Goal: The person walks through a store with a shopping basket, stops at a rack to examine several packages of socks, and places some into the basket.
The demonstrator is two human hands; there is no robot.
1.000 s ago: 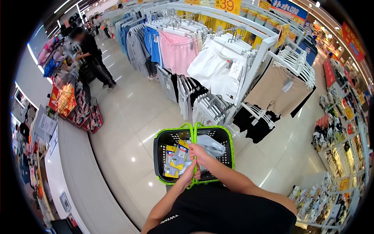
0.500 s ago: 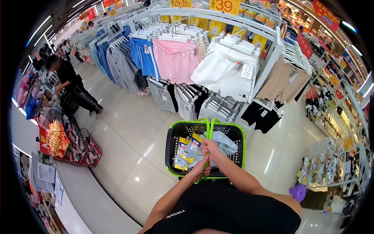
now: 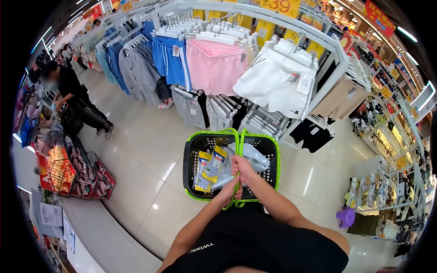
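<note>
Green handles (image 3: 237,150) ran through both fists: the right hand (image 3: 243,169) clamped on them higher up, the left hand (image 3: 231,191) closed just below. The basket (image 3: 268,159) hung directly ahead of the hands, its long axis crosswise, with packets (image 3: 210,170) lying left of the handles.

My left hand (image 3: 229,193), right hand (image 3: 243,168): bare, no rings, no gloves. Forearms bare behind my fingers. Black short-sleeved T-shirt (image 3: 255,245) further back, small white lettering near left sleeve.
</note>
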